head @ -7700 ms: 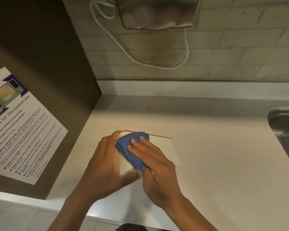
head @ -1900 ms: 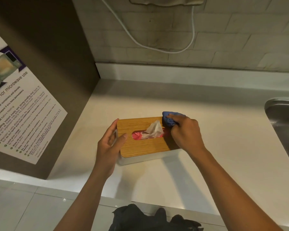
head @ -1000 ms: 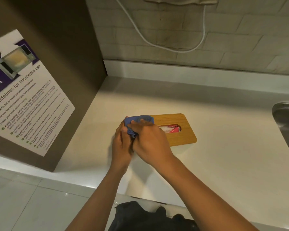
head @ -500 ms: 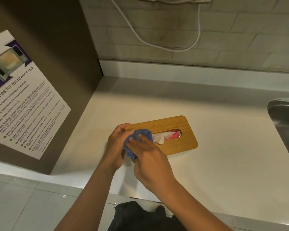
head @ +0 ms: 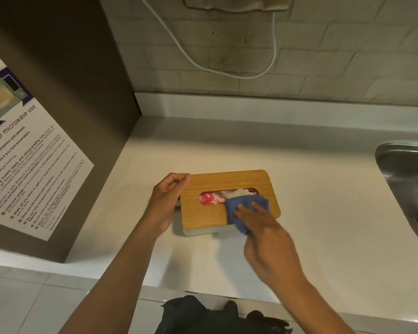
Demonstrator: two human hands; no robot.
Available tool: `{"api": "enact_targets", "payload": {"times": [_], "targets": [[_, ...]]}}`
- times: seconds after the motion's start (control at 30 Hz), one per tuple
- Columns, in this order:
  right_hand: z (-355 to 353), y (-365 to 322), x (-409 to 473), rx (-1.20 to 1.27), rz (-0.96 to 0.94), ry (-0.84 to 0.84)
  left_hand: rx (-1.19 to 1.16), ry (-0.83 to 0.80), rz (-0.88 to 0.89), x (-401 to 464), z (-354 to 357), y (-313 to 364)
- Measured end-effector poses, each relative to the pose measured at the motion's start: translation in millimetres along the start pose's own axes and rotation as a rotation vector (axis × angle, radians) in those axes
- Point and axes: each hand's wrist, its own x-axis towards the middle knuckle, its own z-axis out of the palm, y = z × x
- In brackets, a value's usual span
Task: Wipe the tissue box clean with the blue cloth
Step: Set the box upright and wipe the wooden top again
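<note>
Right hand presses the blue cloth flat on the tissue box, fingers extended over the bunched fabric, pushing rather than pinching. Cloth sits on the right half of the wooden lid, overlapping the right end of the slot and hanging a little past the near edge. Left hand clamps the box's left end, fingers curled over the far-left lid corner, thumb side down the near side (good brace, keep it).

Box lies mid-counter, long side roughly parallel to the counter's front edge, well apart from the sink at the right edge and from the brown panel with the microwave notice on the left.

How to run this stroke, as I judge it:
- Wipe along the grain in long passes, light even pressure through the flat fingers.
- Skirt the slot. Tissue and the red wrapper poke up there, and the cloth can snag them or drag them out.
- Keep the left hand pushing against the stroke direction so the box doesn't skid on the smooth counter.
- Left lid strip under the left hand's fingers is covered; shift that grip to reach it.
- White near side wall shows below the lid; can't tell if it's clean.
</note>
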Motion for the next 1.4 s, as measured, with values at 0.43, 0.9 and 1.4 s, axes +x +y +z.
{"api": "enact_targets", "payload": {"times": [0.43, 0.9, 1.4], "targets": [[21, -42, -1, 0.045, -0.157, -0.029, 0.038, 0.024, 0.053, 22, -3, 7], [34, -63, 19, -0.023, -0.058, 0.038, 0.090, -0.012, 0.069, 46, -4, 7], [10, 8, 11, 0.089, 0.151, 0.168, 0.129, -0.168, 0.008, 62, -21, 16]]}}
